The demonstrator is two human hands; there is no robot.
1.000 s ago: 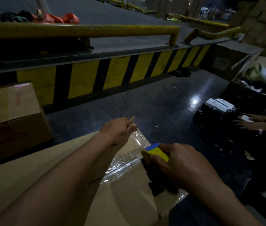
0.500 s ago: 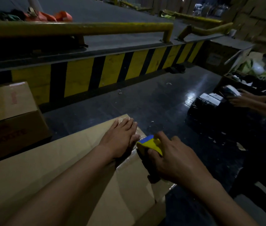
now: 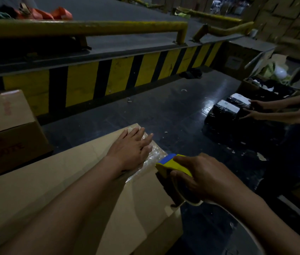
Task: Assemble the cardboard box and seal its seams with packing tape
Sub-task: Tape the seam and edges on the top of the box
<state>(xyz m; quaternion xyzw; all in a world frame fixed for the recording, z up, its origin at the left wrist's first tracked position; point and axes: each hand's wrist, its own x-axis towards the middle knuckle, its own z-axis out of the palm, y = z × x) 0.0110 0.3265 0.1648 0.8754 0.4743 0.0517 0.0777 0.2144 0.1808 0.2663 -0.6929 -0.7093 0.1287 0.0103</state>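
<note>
Cardboard box (image 3: 62,181): left hand (image 3: 129,150) stays pressing tape (image 3: 154,155); right hand (image 3: 206,177) drew dispenser (image 3: 169,163) back.

Tan cardboard box (image 3: 75,181) lies flat-topped, wrinkled clear tape (image 3: 154,155) along its far corner.

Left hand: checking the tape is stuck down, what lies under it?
Under the flat left hand lies wrinkled clear tape on the cardboard box, near its far corner. Whether the tape lies smooth beneath the palm is hidden.
</note>
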